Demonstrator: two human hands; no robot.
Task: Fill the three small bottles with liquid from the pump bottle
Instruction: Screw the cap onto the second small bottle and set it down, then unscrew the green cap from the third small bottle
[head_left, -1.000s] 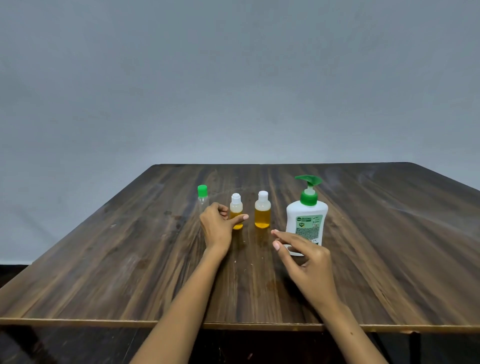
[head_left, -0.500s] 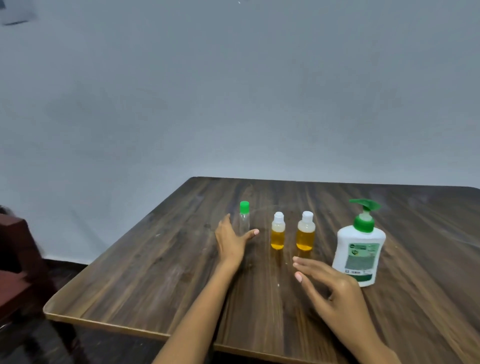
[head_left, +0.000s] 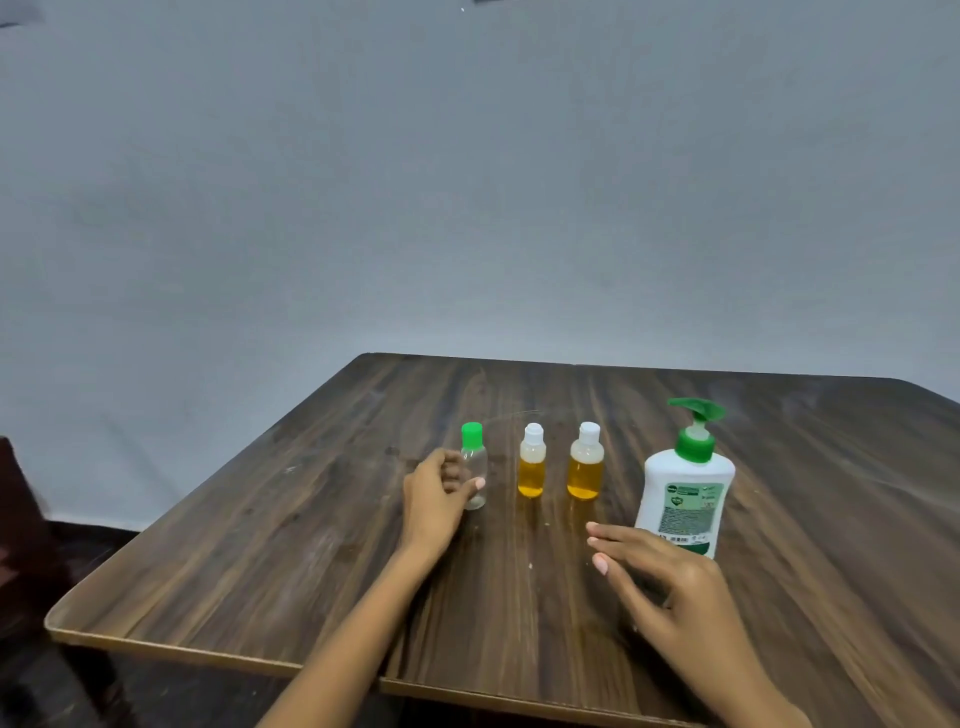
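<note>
On the brown wooden table (head_left: 311, 545) four bottles stand upright in a row. At the left end is a small clear bottle (head_left: 475, 473) with a green cap. It looks empty. Next to it, a little apart, is a small bottle with yellow liquid (head_left: 532, 467) and a white cap. Beside that one stands another small yellow bottle (head_left: 586, 462), also with a white cap, and it is filled a bit higher. At the right end is the big white pump bottle (head_left: 684, 493). It has a green pump on top and a green label on its front.

The left hand (head_left: 436, 493) is at the clear bottle. Its fingers (head_left: 454, 475) are curled round the left side of the bottle and the thumb reaches across the front, so the hand holds it. The bottle's bottom is on the table.

The right hand (head_left: 670, 592) is near the person, in front of the pump bottle and just to its left. Its fingers (head_left: 618, 538) are straight and spread a little apart. They hold nothing. You cannot tell if the hand touches the table or floats just over it.

Behind the table is a plain grey wall (head_left: 467, 182).
</note>
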